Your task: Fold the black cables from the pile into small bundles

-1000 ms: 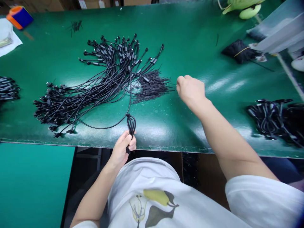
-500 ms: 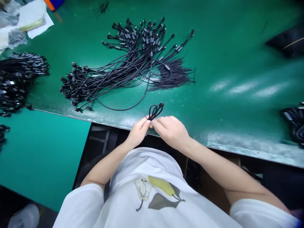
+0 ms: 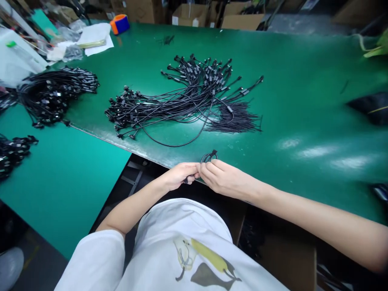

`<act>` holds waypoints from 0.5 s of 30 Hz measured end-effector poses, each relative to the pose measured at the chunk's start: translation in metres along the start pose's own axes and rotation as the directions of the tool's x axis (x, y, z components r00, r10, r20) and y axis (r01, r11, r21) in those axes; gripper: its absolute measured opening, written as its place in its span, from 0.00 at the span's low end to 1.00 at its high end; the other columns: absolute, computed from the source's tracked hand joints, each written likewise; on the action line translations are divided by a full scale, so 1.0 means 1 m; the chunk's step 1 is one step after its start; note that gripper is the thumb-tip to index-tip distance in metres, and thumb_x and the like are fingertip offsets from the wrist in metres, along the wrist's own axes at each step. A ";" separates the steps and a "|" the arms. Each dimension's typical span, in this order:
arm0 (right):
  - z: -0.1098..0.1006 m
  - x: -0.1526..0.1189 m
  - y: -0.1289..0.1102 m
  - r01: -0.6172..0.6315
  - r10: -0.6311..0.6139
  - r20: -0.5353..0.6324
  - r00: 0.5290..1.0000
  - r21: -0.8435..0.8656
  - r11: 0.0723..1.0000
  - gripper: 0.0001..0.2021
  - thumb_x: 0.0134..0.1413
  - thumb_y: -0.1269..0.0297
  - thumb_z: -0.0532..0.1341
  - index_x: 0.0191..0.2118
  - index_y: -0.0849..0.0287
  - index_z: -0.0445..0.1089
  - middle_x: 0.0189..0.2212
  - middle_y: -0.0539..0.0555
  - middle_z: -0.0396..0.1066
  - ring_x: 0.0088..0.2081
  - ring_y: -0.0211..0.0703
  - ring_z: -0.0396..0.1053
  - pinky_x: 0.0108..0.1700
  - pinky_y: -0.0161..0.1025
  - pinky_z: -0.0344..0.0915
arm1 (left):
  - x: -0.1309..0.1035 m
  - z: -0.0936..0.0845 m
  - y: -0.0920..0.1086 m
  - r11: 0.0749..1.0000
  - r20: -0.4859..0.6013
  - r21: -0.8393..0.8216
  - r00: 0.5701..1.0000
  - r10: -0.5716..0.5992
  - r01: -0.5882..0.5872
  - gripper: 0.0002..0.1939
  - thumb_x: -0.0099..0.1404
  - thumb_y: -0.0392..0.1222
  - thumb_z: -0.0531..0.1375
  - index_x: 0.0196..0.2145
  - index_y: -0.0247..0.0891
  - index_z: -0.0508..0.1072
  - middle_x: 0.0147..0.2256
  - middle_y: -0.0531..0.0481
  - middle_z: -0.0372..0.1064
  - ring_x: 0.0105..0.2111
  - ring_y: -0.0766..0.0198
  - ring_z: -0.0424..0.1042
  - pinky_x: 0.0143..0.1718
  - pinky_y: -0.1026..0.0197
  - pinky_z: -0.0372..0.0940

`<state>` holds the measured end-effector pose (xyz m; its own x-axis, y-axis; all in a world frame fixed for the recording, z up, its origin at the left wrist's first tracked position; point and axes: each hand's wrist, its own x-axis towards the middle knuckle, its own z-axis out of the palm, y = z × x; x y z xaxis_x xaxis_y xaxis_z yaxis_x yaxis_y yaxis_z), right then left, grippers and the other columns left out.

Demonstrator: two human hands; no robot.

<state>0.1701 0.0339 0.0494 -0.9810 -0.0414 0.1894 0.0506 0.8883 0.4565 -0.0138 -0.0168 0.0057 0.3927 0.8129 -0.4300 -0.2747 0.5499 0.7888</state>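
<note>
Over the front edge of the green table, my left hand [image 3: 182,176] is closed on a coiled black cable [image 3: 207,157]. The loops and one plug end stick up past the fingers, and a dark end pokes out below my left hand. My right hand [image 3: 216,176] pinches the same coil from the right, its fingertips touching those of the left. Whatever lies between the fingertips is hidden. Beyond the hands lies a spread bunch of black cables [image 3: 172,104] with plugs at both ends. Beside it is a pile of thin black ties [image 3: 238,118].
Bundled black cables [image 3: 57,95] lie at the left, and more plugs [image 3: 15,153] on the lower table [image 3: 81,169]. Papers [image 3: 95,37] and an orange-and-blue tape roll [image 3: 120,24] sit at the back left. A black pouch-like item [image 3: 371,107] lies at the right. Cardboard boxes [image 3: 190,15] stand behind.
The view has tilted up, showing the table's far edge and the boxes. My right hand has moved up over the coil, covering more of its loops; both hands still hold the cable.
</note>
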 end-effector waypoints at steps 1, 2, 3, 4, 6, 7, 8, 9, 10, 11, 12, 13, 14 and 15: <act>0.000 0.000 -0.002 0.021 -0.021 0.003 1.000 -0.003 1.000 0.13 0.63 0.78 0.52 0.35 0.64 0.74 0.31 0.58 0.69 0.31 0.44 0.61 0.34 0.43 0.55 | 0.000 0.000 -0.001 1.000 0.005 0.000 1.000 -0.016 0.016 0.21 0.55 0.57 0.65 0.29 0.35 0.68 0.26 0.56 0.57 0.21 0.75 0.49 0.23 0.66 0.44; 0.001 0.001 -0.003 0.040 -0.040 0.013 0.999 -0.005 0.999 0.13 0.62 0.78 0.52 0.34 0.64 0.74 0.29 0.58 0.68 0.30 0.44 0.60 0.33 0.43 0.53 | 0.000 0.001 -0.003 1.000 0.005 -0.001 1.000 -0.031 0.031 0.20 0.54 0.56 0.65 0.29 0.35 0.69 0.25 0.56 0.57 0.21 0.75 0.49 0.23 0.67 0.44; 0.002 0.002 -0.005 0.056 -0.055 0.026 0.998 -0.011 0.998 0.12 0.61 0.78 0.53 0.33 0.64 0.73 0.28 0.57 0.66 0.29 0.44 0.59 0.32 0.43 0.52 | 0.000 0.003 -0.005 0.999 -0.004 -0.004 0.999 -0.043 0.043 0.19 0.54 0.55 0.65 0.30 0.35 0.69 0.25 0.56 0.57 0.21 0.75 0.50 0.23 0.67 0.45; 0.003 0.003 -0.006 0.069 -0.069 0.045 0.997 -0.018 0.997 0.12 0.60 0.78 0.53 0.32 0.63 0.73 0.27 0.56 0.64 0.28 0.44 0.58 0.31 0.43 0.50 | 0.001 0.005 -0.008 0.999 -0.023 -0.012 0.999 -0.049 0.049 0.18 0.54 0.54 0.65 0.30 0.35 0.70 0.24 0.57 0.56 0.21 0.75 0.50 0.23 0.67 0.45; 0.006 0.006 -0.006 0.076 -0.073 0.088 0.993 -0.030 0.997 0.12 0.58 0.79 0.53 0.29 0.62 0.72 0.25 0.55 0.62 0.27 0.44 0.57 0.29 0.43 0.48 | 0.003 0.009 -0.012 0.998 -0.085 -0.047 0.996 -0.037 0.033 0.14 0.54 0.49 0.64 0.28 0.35 0.69 0.22 0.58 0.55 0.21 0.74 0.51 0.23 0.67 0.46; 0.008 0.008 -0.005 0.058 -0.054 0.104 0.993 -0.029 0.998 0.12 0.57 0.79 0.53 0.28 0.62 0.71 0.24 0.55 0.60 0.26 0.44 0.56 0.29 0.43 0.46 | 0.005 0.011 -0.014 0.997 -0.126 -0.074 0.992 -0.014 0.005 0.12 0.54 0.47 0.63 0.27 0.36 0.68 0.21 0.58 0.55 0.21 0.73 0.52 0.24 0.67 0.47; 0.010 0.011 -0.003 0.024 -0.022 0.112 0.993 -0.017 1.000 0.13 0.57 0.79 0.53 0.27 0.61 0.69 0.24 0.54 0.60 0.26 0.44 0.56 0.28 0.43 0.45 | 0.006 0.012 -0.015 0.994 -0.172 -0.108 0.985 0.013 -0.032 0.11 0.55 0.45 0.62 0.25 0.36 0.67 0.21 0.57 0.55 0.21 0.73 0.53 0.24 0.67 0.47; 0.013 0.014 -0.002 -0.020 0.018 0.113 0.993 0.010 1.000 0.12 0.57 0.79 0.53 0.26 0.61 0.68 0.23 0.54 0.60 0.25 0.43 0.56 0.28 0.42 0.44 | 0.008 0.012 -0.015 0.986 -0.223 -0.151 0.974 0.039 -0.075 0.11 0.55 0.44 0.62 0.24 0.36 0.65 0.21 0.57 0.55 0.22 0.72 0.53 0.24 0.67 0.48; 0.015 0.017 0.000 -0.074 0.068 0.114 0.991 0.052 0.996 0.12 0.58 0.78 0.53 0.27 0.61 0.68 0.23 0.54 0.60 0.25 0.43 0.56 0.27 0.42 0.44 | 0.010 0.012 -0.014 0.973 -0.273 -0.196 0.960 0.066 -0.123 0.11 0.55 0.44 0.61 0.23 0.36 0.65 0.21 0.56 0.57 0.22 0.72 0.54 0.24 0.67 0.49; 0.017 0.020 0.001 -0.140 0.128 0.116 0.985 0.106 0.984 0.12 0.58 0.77 0.53 0.27 0.61 0.68 0.23 0.54 0.62 0.24 0.43 0.56 0.27 0.42 0.43 | 0.011 0.011 -0.012 0.955 -0.320 -0.237 0.943 0.095 -0.176 0.11 0.56 0.43 0.62 0.22 0.36 0.65 0.22 0.55 0.58 0.23 0.71 0.56 0.25 0.67 0.51; 0.019 0.023 0.002 -0.215 0.196 0.121 0.973 0.173 0.961 0.11 0.60 0.76 0.52 0.28 0.62 0.68 0.23 0.54 0.63 0.24 0.42 0.56 0.27 0.41 0.43 | 0.012 0.010 -0.010 0.936 -0.360 -0.269 0.925 0.123 -0.229 0.11 0.56 0.43 0.62 0.23 0.35 0.66 0.23 0.54 0.60 0.25 0.71 0.58 0.27 0.67 0.54; 0.021 0.026 0.003 -0.299 0.274 0.133 0.952 0.247 0.922 0.12 0.62 0.74 0.52 0.29 0.62 0.68 0.24 0.54 0.65 0.24 0.41 0.57 0.27 0.41 0.44 | 0.012 0.007 -0.008 0.918 -0.386 -0.288 0.910 0.151 -0.274 0.10 0.55 0.43 0.63 0.25 0.35 0.69 0.25 0.53 0.62 0.27 0.70 0.60 0.30 0.66 0.56; 0.023 0.029 0.003 -0.392 0.363 0.150 0.920 0.327 0.860 0.12 0.63 0.71 0.51 0.30 0.62 0.69 0.25 0.54 0.66 0.24 0.40 0.58 0.27 0.40 0.44 | 0.012 0.005 -0.005 0.904 -0.394 -0.293 0.901 0.183 -0.312 0.09 0.55 0.43 0.65 0.27 0.34 0.71 0.26 0.53 0.64 0.29 0.69 0.62 0.33 0.66 0.59; 0.025 0.031 0.002 -0.485 0.458 0.170 0.872 0.417 0.769 0.14 0.64 0.69 0.51 0.30 0.62 0.68 0.26 0.54 0.67 0.25 0.39 0.59 0.28 0.39 0.45 | 0.010 0.002 -0.002 0.891 -0.394 -0.282 0.890 0.230 -0.355 0.09 0.54 0.42 0.66 0.29 0.35 0.74 0.28 0.52 0.66 0.31 0.68 0.64 0.36 0.65 0.60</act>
<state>0.1349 0.0460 0.0349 -0.8645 0.4488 0.2262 0.4368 0.8936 -0.1034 -0.0073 -0.0102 0.0004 -0.0597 0.9253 -0.3745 -0.6316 0.2555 0.7320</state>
